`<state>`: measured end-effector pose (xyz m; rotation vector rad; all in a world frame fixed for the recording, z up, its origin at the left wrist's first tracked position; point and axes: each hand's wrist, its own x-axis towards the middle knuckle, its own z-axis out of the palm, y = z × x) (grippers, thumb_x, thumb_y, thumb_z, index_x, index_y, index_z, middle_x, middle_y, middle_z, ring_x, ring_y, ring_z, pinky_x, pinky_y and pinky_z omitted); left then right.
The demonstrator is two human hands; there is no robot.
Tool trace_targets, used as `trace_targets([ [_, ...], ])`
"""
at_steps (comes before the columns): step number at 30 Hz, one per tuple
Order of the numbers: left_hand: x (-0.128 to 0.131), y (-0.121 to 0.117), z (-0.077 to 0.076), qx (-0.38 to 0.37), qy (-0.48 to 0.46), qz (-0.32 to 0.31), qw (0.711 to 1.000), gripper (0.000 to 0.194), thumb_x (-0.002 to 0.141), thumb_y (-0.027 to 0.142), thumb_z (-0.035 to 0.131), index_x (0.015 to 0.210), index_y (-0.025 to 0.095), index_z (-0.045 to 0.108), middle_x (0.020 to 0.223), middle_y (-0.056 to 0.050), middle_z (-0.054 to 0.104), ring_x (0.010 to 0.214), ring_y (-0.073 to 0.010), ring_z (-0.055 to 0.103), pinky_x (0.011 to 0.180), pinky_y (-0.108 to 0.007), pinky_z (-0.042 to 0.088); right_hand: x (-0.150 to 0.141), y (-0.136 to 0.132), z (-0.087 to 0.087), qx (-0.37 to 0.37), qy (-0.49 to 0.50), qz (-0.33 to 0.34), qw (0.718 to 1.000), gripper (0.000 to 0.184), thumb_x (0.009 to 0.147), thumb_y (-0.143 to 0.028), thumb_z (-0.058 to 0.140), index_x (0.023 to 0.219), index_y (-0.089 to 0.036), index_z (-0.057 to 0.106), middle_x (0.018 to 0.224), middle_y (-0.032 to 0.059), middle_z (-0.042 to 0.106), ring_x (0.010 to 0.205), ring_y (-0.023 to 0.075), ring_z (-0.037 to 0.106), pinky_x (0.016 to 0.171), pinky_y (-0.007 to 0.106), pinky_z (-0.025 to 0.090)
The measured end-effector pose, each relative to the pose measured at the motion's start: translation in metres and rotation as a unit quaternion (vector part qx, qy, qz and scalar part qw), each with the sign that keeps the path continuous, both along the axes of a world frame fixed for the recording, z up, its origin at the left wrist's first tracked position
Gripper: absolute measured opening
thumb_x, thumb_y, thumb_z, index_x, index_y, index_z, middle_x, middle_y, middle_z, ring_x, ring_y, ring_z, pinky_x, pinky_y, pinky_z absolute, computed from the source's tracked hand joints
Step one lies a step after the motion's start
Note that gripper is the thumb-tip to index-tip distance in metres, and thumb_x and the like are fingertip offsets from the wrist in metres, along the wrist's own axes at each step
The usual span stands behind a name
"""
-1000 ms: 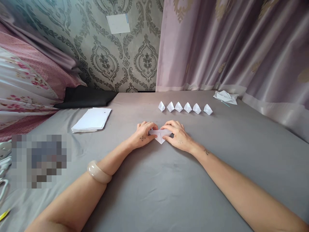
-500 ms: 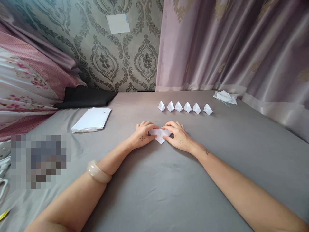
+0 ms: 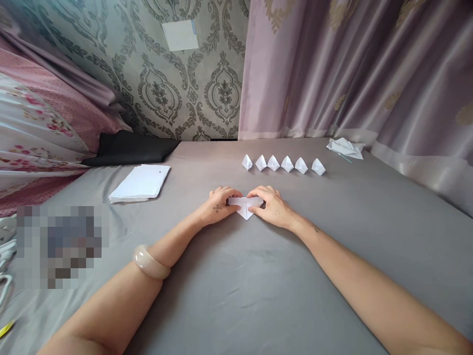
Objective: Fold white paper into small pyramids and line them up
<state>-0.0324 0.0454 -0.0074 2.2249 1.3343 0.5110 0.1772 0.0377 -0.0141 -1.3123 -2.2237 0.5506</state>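
Observation:
A small piece of folded white paper (image 3: 246, 209) lies on the grey cloth with its point toward me and a crease down its middle. My left hand (image 3: 220, 207) pinches its left side between thumb and fingers. On the right side, my right hand (image 3: 271, 209) grips it the same way, thumb on the near face. The paper's outer corners are partly hidden by the fingers. Beyond my hands stands a row of several folded white paper shapes (image 3: 287, 164), all pointed at the top.
To the left lies a stack of white paper sheets (image 3: 141, 182), with a black cloth (image 3: 136, 149) behind it. Loose folded papers (image 3: 346, 147) rest at the far right beside a thin bluish stick (image 3: 345, 158). White cables (image 3: 6, 256) and a blurred patch are at the left edge.
The upper edge of the paper looks flatter and straighter than before. Both hands have shifted only slightly and still hold its sides.

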Motion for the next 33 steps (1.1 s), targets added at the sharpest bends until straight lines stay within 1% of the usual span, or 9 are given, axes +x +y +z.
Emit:
trace_targets([
  [5, 0.002, 0.010, -0.005, -0.029, -0.025, 0.003, 0.999, 0.028, 0.079, 0.036, 0.059, 0.102, 0.022, 0.067, 0.094, -0.003, 0.065, 0.091, -0.0226, 0.057, 0.080, -0.033, 0.044, -0.005, 0.005, 0.007, -0.048, -0.003, -0.032, 0.998, 0.022, 0.078, -0.030, 0.062, 0.100, -0.029, 0.065, 0.102, 0.0009, 0.066, 0.101, 0.0221, 0.056, 0.088, 0.040, 0.041],
  [9, 0.005, 0.014, -0.008, -0.026, -0.016, 0.024, 0.999, 0.027, 0.078, 0.040, 0.059, 0.095, 0.022, 0.069, 0.089, -0.001, 0.066, 0.085, -0.0206, 0.057, 0.076, -0.031, 0.043, -0.005, 0.011, 0.004, -0.082, 0.001, -0.044, 0.996, 0.020, 0.078, -0.038, 0.064, 0.095, -0.029, 0.069, 0.103, 0.0014, 0.067, 0.106, 0.0244, 0.055, 0.089, 0.040, 0.042],
  [12, 0.007, 0.013, -0.008, -0.035, -0.020, 0.024, 0.999, 0.026, 0.078, 0.040, 0.058, 0.092, 0.021, 0.069, 0.086, -0.001, 0.065, 0.084, -0.0196, 0.057, 0.074, -0.030, 0.043, -0.004, 0.014, 0.001, -0.102, 0.017, -0.048, 0.993, 0.021, 0.077, -0.042, 0.064, 0.093, -0.029, 0.070, 0.102, 0.0012, 0.068, 0.103, 0.0242, 0.057, 0.089, 0.039, 0.043],
  [15, 0.007, 0.012, -0.006, -0.035, -0.021, 0.023, 0.999, 0.027, 0.078, 0.041, 0.058, 0.092, 0.020, 0.069, 0.085, -0.001, 0.065, 0.082, -0.0192, 0.056, 0.073, -0.029, 0.043, -0.003, 0.016, -0.002, -0.101, 0.019, -0.039, 0.994, 0.020, 0.078, -0.043, 0.063, 0.092, -0.029, 0.070, 0.100, 0.0012, 0.068, 0.100, 0.0235, 0.058, 0.086, 0.037, 0.043],
  [18, 0.003, 0.013, -0.006, -0.040, -0.019, 0.018, 0.999, 0.028, 0.078, 0.041, 0.057, 0.092, 0.020, 0.069, 0.082, -0.001, 0.065, 0.079, -0.0183, 0.056, 0.071, -0.029, 0.043, -0.002, 0.017, -0.005, -0.076, 0.013, -0.016, 0.997, 0.017, 0.080, -0.041, 0.061, 0.088, -0.029, 0.070, 0.097, 0.0008, 0.068, 0.100, 0.0231, 0.057, 0.088, 0.038, 0.042],
  [24, -0.007, 0.018, -0.010, -0.058, -0.045, 0.015, 0.997, 0.024, 0.079, 0.039, 0.058, 0.084, 0.019, 0.068, 0.069, 0.001, 0.060, 0.066, -0.0139, 0.051, 0.067, -0.027, 0.042, 0.001, 0.018, -0.006, -0.068, 0.016, 0.010, 0.997, 0.014, 0.083, -0.036, 0.059, 0.085, -0.027, 0.070, 0.094, 0.0003, 0.067, 0.097, 0.0210, 0.055, 0.090, 0.039, 0.039],
  [26, -0.008, 0.017, -0.010, -0.040, -0.044, -0.001, 0.998, 0.021, 0.080, 0.038, 0.058, 0.082, 0.019, 0.068, 0.073, 0.000, 0.062, 0.069, -0.0149, 0.052, 0.070, -0.029, 0.042, 0.002, 0.018, -0.006, -0.064, 0.019, 0.021, 0.998, 0.014, 0.085, -0.035, 0.058, 0.086, -0.027, 0.070, 0.094, 0.0004, 0.067, 0.096, 0.0203, 0.055, 0.089, 0.038, 0.039],
  [30, -0.007, 0.013, -0.005, 0.035, 0.005, -0.039, 0.999, 0.018, 0.085, 0.034, 0.055, 0.081, 0.021, 0.067, 0.089, -0.003, 0.066, 0.090, -0.0210, 0.054, 0.086, -0.036, 0.036, 0.004, 0.018, -0.009, -0.030, 0.007, 0.044, 0.999, 0.014, 0.088, -0.033, 0.057, 0.086, -0.028, 0.070, 0.091, 0.0005, 0.066, 0.094, 0.0200, 0.054, 0.091, 0.040, 0.036],
  [33, -0.008, 0.011, -0.005, 0.094, 0.055, -0.066, 0.992, 0.021, 0.090, 0.032, 0.050, 0.083, 0.022, 0.067, 0.094, -0.004, 0.067, 0.095, -0.0219, 0.052, 0.087, -0.038, 0.032, 0.007, 0.016, -0.011, 0.006, -0.016, 0.070, 0.997, 0.017, 0.091, -0.031, 0.054, 0.091, -0.028, 0.071, 0.093, 0.0012, 0.066, 0.095, 0.0202, 0.053, 0.094, 0.041, 0.034],
])
